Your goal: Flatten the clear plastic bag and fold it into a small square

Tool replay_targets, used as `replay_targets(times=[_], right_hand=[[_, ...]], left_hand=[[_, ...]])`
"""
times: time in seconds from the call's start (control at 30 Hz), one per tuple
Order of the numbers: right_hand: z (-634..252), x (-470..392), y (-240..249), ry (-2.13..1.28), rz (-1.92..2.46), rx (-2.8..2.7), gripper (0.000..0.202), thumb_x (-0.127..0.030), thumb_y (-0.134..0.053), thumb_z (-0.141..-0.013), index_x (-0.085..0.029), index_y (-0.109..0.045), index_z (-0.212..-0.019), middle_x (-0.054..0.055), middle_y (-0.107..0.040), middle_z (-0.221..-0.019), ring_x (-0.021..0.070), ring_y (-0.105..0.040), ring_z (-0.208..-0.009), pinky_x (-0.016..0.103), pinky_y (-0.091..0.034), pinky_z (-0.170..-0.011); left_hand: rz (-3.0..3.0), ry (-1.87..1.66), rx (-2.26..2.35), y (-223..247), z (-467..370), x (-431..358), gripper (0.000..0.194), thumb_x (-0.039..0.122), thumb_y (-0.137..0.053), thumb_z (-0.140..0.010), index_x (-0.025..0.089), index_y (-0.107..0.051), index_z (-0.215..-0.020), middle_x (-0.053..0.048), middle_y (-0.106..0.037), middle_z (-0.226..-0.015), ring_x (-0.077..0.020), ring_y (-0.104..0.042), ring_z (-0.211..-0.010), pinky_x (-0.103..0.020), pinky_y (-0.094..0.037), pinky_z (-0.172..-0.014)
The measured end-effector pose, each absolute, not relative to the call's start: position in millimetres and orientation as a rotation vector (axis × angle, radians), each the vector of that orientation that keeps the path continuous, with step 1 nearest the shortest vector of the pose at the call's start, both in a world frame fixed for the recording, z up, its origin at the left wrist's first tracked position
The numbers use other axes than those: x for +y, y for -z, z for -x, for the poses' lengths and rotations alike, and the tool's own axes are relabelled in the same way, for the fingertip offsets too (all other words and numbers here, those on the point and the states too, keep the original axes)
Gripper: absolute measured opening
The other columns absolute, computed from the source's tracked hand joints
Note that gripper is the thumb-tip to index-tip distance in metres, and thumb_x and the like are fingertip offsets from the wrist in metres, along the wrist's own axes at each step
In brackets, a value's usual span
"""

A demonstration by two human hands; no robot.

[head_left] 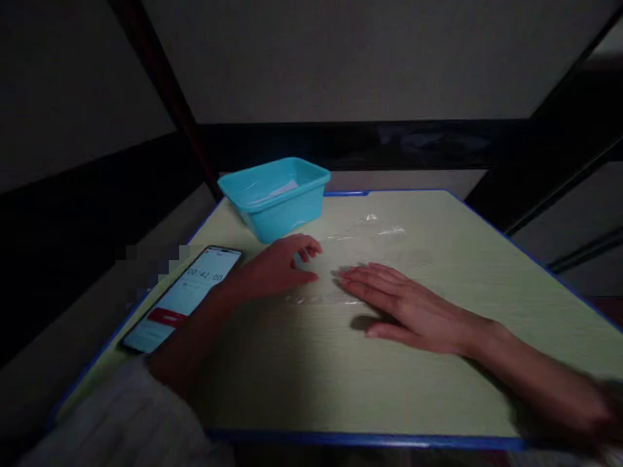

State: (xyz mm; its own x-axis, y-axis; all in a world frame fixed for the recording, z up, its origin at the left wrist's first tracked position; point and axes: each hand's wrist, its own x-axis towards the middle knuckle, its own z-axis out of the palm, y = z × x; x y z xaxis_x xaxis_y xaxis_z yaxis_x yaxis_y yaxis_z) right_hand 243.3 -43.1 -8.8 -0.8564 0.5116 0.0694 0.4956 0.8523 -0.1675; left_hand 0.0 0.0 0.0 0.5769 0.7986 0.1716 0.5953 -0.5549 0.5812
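Observation:
A clear plastic bag or sheet [360, 250] lies flat on the pale table [341, 383], its edges showing as thin glints. Over its left part is my left hand [277, 269], thumb and fingers apart and curved, with nothing between them. My right hand [409, 308] rests palm down at the right part of the plastic, fingers stretched out towards the left and thumb apart. The two hands do not touch.
A light blue plastic basket [292, 211] with something pale inside stands at the table's back left. A phone [195, 292] showing a timer lies at the left edge, beside my left forearm. Blue trim runs round the table, and dark furniture stands behind it.

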Motion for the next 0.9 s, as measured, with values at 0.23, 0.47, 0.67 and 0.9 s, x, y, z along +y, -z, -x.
replay_targets(times=[0.23, 0.47, 0.67, 0.9], right_hand=[[-242.3, -47.8, 16.8, -0.294, 0.813, -2.993, 0.078, -0.057, -0.029, -0.086, -0.002, -0.014, -0.139, 0.020, -0.011, -0.144, 0.0246, -0.005, -0.134, 0.050, -0.007, -0.108], [-248.6, -46.6, 14.7, -0.364, 0.866, -3.002, 0.079, -0.058, -0.031, -0.085, -0.007, -0.006, -0.141, 0.018, -0.009, -0.145, 0.0248, -0.006, -0.134, 0.050, -0.006, -0.108], [-276.0, -39.4, 14.9, -0.369, 1.018, -2.957, 0.077, -0.054, -0.035, -0.086, -0.019, 0.007, -0.140, 0.013, -0.007, -0.146, 0.0282, -0.006, -0.133, 0.058, -0.006, -0.105], [-287.6, -35.9, 9.6, -0.414, 1.178, -2.942, 0.076, -0.056, -0.035, -0.085, -0.023, 0.006, -0.140, 0.011, -0.008, -0.146, 0.0308, -0.008, -0.132, 0.063, -0.006, -0.101]], left_hand=[[-2.691, -0.239, 0.999, 18.2, -25.7, -17.4, 0.059, 0.042, -0.044, -0.086, 0.008, -0.028, -0.133, -0.017, -0.021, -0.144, -0.0238, -0.015, -0.134, -0.041, -0.018, -0.107], [-2.818, -0.048, 0.999, 28.4, -22.2, -12.6, 0.065, 0.048, -0.035, -0.089, 0.007, -0.020, -0.136, -0.017, -0.014, -0.145, -0.0224, -0.010, -0.135, -0.039, -0.014, -0.107], [-2.819, -0.043, 0.998, 26.1, -23.6, -13.7, 0.064, 0.049, -0.033, -0.089, 0.008, -0.020, -0.137, -0.017, -0.015, -0.145, -0.0232, -0.011, -0.135, -0.039, -0.015, -0.107], [-2.791, -0.047, 1.013, 25.0, -24.3, -14.9, 0.063, 0.047, -0.037, -0.088, 0.008, -0.022, -0.136, -0.017, -0.016, -0.145, -0.0239, -0.012, -0.135, -0.040, -0.015, -0.107]])
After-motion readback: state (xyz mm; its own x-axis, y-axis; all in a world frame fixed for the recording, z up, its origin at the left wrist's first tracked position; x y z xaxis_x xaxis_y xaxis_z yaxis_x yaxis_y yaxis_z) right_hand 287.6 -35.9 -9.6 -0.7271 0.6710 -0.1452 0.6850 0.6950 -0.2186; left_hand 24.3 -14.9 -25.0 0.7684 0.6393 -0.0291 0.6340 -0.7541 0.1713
